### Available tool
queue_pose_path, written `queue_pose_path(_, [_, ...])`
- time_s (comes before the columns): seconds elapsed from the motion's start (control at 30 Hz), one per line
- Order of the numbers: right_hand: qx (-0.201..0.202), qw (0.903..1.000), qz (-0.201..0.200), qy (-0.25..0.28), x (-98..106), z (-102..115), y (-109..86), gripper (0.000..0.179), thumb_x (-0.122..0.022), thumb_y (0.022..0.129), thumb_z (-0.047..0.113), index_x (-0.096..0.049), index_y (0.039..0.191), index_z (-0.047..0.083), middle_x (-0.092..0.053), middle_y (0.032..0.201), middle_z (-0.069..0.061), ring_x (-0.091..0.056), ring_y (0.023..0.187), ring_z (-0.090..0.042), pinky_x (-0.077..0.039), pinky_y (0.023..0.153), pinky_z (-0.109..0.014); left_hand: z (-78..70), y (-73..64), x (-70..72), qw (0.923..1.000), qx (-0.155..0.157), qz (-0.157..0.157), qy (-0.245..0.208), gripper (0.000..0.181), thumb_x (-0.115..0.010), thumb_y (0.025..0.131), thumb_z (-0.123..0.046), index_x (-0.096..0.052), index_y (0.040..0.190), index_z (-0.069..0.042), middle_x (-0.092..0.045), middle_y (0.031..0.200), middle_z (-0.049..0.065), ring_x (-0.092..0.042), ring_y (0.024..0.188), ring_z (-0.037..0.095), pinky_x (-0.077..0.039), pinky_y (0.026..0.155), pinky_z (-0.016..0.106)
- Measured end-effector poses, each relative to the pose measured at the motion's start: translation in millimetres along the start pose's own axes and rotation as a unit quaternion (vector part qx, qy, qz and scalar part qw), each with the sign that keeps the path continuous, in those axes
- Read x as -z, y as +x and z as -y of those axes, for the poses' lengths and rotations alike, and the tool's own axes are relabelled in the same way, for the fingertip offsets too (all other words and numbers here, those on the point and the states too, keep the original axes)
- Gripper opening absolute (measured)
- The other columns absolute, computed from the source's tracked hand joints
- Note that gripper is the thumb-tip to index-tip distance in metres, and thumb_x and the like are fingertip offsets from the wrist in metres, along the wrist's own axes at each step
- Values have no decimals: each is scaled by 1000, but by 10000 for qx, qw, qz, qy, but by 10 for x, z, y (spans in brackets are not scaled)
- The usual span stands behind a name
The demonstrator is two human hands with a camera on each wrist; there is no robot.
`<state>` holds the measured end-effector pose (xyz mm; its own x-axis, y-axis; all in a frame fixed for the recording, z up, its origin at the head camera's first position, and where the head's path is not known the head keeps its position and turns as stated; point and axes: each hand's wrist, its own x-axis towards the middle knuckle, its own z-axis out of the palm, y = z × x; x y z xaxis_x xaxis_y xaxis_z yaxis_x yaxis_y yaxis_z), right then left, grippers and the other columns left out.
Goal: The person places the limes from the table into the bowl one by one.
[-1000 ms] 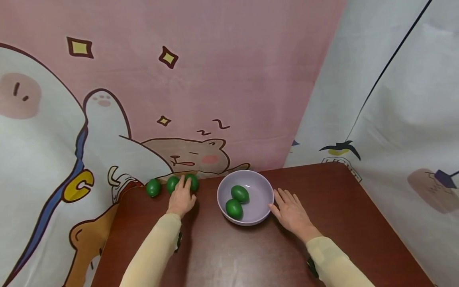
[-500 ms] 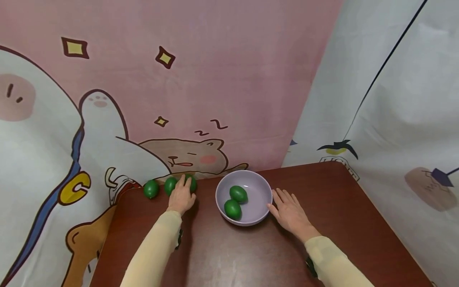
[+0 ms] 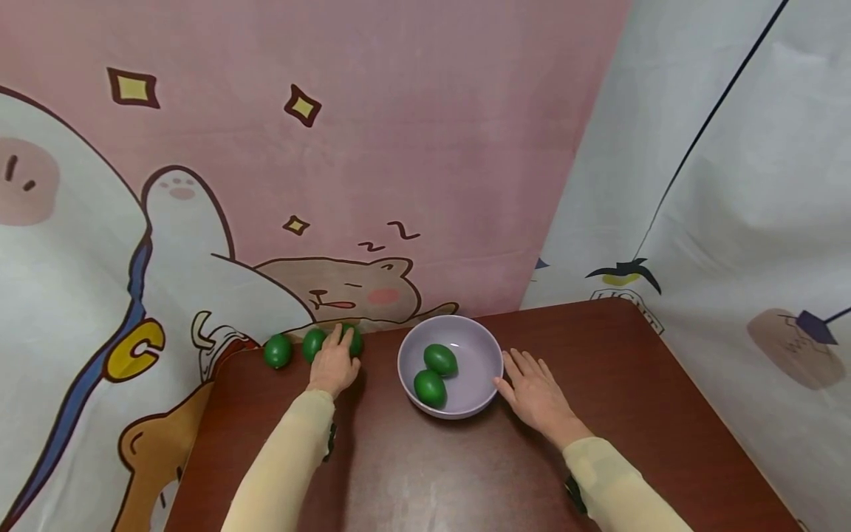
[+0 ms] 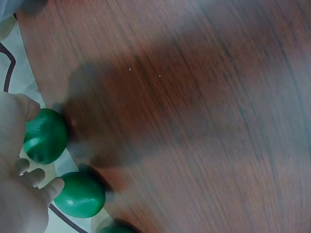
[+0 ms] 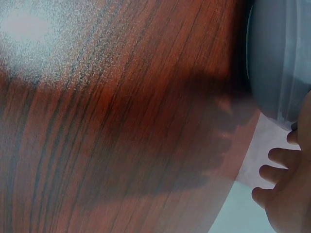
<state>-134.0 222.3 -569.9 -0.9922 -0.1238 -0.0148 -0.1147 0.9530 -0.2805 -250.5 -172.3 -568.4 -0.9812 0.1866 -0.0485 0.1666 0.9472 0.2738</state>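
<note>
At the table's back edge my left hand (image 3: 334,367) reaches over the rightmost lime (image 3: 355,342) of a row of three. In the left wrist view the thumb and fingers lie on opposite sides of that lime (image 4: 46,137), and another fingertip meets the neighbouring lime (image 4: 81,195). The row's middle lime (image 3: 312,345) is partly covered by the hand; the left lime (image 3: 278,351) stands apart. Two limes (image 3: 431,389) lie in a lilac bowl (image 3: 477,373). My right hand (image 3: 540,393) rests beside the bowl's right side, fingers extended, thumb at its wall.
The brown wooden table (image 3: 412,473) ends at the back against a printed cloth (image 3: 452,148) with cartoon animals. A white cloth side (image 3: 744,222) rises along the right edge.
The whole head view has shifted slightly to the left. Both hands, the limes and the bowl keep their places relative to each other.
</note>
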Motion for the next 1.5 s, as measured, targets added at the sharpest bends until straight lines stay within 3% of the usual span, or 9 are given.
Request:
queue_pose_path(0.4, [-5,10000,18,43,6,5,2,70,-50,107,47,-39,158,1,-38,161,-24,-32,150,-45,-22,122,-62,20,18,3,9999,39,26,-156,70,-66,96,-18,-38,157,0,-27,165,27,-34,147,46,-40,109,64])
queue_pose_path(0.6, [-11,10000,14,40,10,17,-9,69,-51,107,46,-40,157,0,-39,160,-25,-33,149,-46,-23,121,-62,17,47,-1,9998,-69,-159,-75,64,-68,95,-18,-46,151,1,-40,157,27,-42,142,46,-44,107,62])
queue_pose_path(0.93, [95,9998,-38,142,18,18,-20,69,-47,108,48,-40,157,0,-39,160,-26,-34,149,-46,-24,121,-62,-63,27,35,9999,1,-79,-123,57,-73,94,-14,-51,145,-3,-45,150,24,-50,133,44,-49,100,60])
queue_pose_path(1.13, [75,9999,-12,135,20,18,-22,68,-48,108,47,-40,157,1,-38,160,-26,-34,149,-46,-24,121,-62,-75,-11,15,9997,-39,-176,-188,58,-79,89,-11,-53,141,-4,-47,147,22,-54,126,46,-53,93,61])
queue_pose_path(1.5, [98,9998,-109,123,-6,6,-15,67,-50,107,45,-40,157,1,-40,159,-26,-35,148,-47,-25,120,-63,-76,-91,-78,9977,-223,-563,-291,60,-85,81,-4,-59,135,-4,-53,136,22,-58,118,45,-56,91,56])
